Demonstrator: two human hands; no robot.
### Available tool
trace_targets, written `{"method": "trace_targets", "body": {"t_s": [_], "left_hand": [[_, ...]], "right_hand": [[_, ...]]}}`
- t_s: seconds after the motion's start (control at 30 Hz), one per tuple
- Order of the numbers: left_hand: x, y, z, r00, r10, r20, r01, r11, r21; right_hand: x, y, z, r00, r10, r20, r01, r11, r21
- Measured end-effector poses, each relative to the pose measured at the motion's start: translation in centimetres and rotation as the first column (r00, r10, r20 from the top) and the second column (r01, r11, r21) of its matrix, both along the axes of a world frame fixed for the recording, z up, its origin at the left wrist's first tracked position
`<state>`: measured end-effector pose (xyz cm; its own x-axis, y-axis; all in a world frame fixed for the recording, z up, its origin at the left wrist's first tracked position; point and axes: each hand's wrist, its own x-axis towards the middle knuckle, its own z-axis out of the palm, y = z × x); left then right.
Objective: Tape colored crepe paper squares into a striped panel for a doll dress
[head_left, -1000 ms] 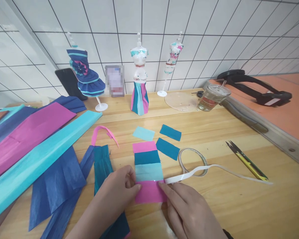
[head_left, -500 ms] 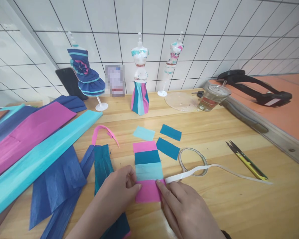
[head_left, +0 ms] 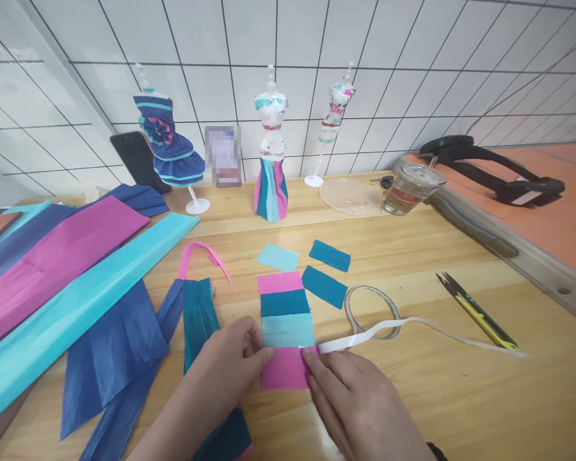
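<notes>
In front of me lies a strip of joined crepe paper panels, with a pink panel at the top, then a teal panel, a light blue panel and a pink panel nearest me. My left hand is closed in a pinch at the left edge, its thumb on the seam between light blue and pink. My right hand has its fingers together at the right edge, the index fingertip pressing the same seam; its thumb is hidden. White tape trails rightward from beside the right fingers.
Beyond the strip lie two teal pieces and a light blue piece. A tape roll and thread snips are to the right. Coloured paper folds cover the left. Mini dress forms and a drink cup stand behind.
The left thumb has slid up a little and now rests on the seam. The right hand stays nearly still. The whole view has shifted very slightly.
</notes>
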<state>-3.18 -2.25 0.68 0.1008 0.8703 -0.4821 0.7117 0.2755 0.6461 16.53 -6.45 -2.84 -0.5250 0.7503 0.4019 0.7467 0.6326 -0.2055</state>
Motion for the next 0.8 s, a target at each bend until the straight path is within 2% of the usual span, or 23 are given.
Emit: {"method": "trace_targets", "body": {"t_s": [0.13, 0.43, 0.63, 0.8], "left_hand": [[0.0, 0.0, -0.5, 1.0, 0.022, -0.003, -0.022, 1.0, 0.004], [-0.1, 0.0, -0.4, 0.997, 0.027, 0.074, -0.024, 0.999, -0.043], [-0.5, 0.0, -1.0, 0.982, 0.066, 0.179, -0.051, 0.995, -0.082], [-0.9, -0.1, -1.5, 0.956, 0.058, 0.286, -0.04, 0.997, -0.067]], "right_hand": [[0.0, 0.0, 0.0, 0.998, -0.026, -0.048, 0.027, 0.999, 0.035], [0.0, 0.0, 0.2, 0.998, -0.06, -0.028, 0.062, 0.996, 0.067], [0.0, -0.1, 0.1, 0.997, -0.064, -0.038, 0.067, 0.995, 0.069], [0.3, -0.4, 0.1, 0.993, -0.066, -0.093, 0.068, 0.998, 0.016]]}}
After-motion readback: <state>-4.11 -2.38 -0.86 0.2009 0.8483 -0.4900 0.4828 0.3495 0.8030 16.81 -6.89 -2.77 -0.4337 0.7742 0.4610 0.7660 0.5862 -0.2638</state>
